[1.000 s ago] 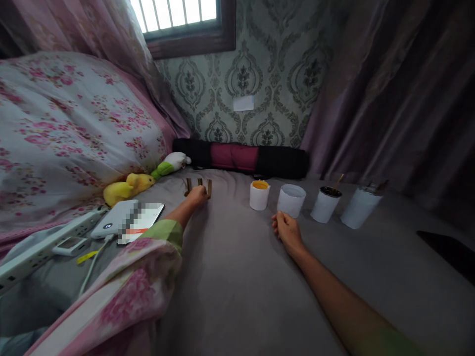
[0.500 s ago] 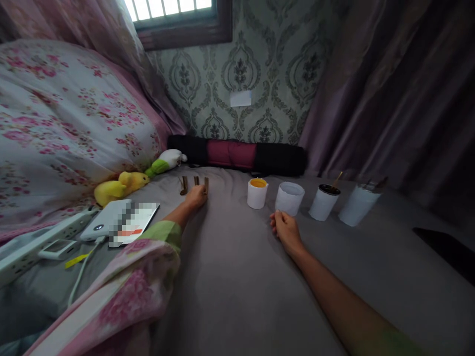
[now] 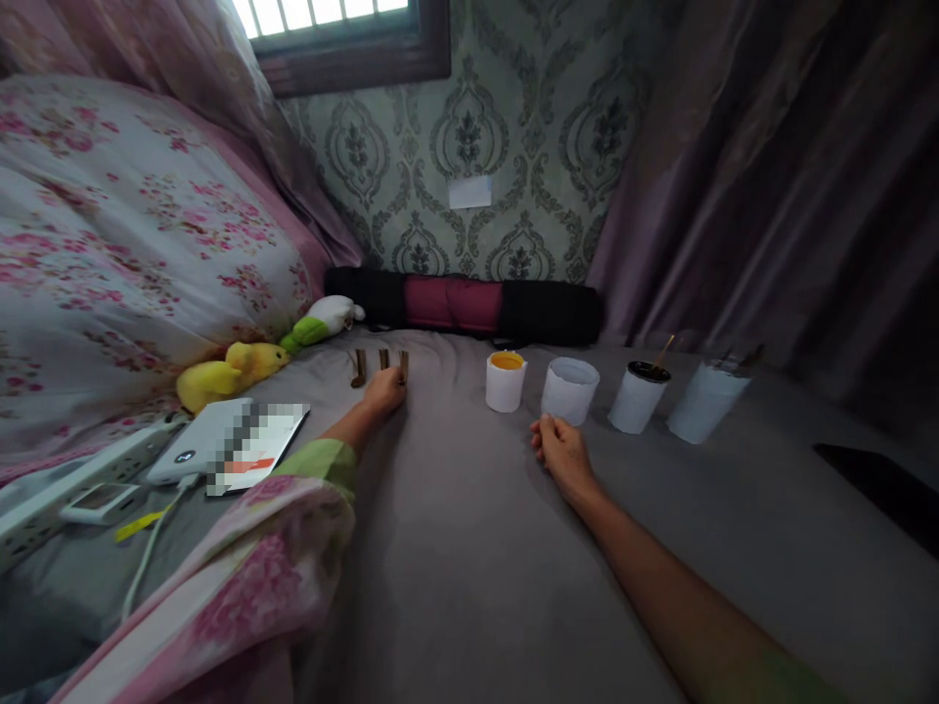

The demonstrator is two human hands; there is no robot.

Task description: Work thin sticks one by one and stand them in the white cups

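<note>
My left hand (image 3: 383, 392) reaches across the bed, its fingers closed at the rightmost of three slim brown stick-like pieces (image 3: 403, 366). The other two brown pieces, one in the middle (image 3: 383, 360) and one at the left (image 3: 359, 368), stand beside it in a row. My right hand (image 3: 561, 452) rests with curled fingers just in front of a white cup (image 3: 570, 396); nothing shows in it. Left of that cup stands a smaller white cup with a yellow inside (image 3: 504, 388). To the right are a white cup with a dark inside and a thin stick (image 3: 637, 403) and a taller white container (image 3: 705, 407).
A black and maroon roll (image 3: 462, 303) lies along the wall. At left are plush toys (image 3: 235, 374), a white power bank (image 3: 195, 445) with a cable, a tablet-like screen (image 3: 264, 445) and a power strip (image 3: 69, 489). A dark flat object (image 3: 876, 489) lies far right.
The view has shifted slightly. My left hand stays at the rightmost brown piece, and my right hand stays in front of the white cup.
</note>
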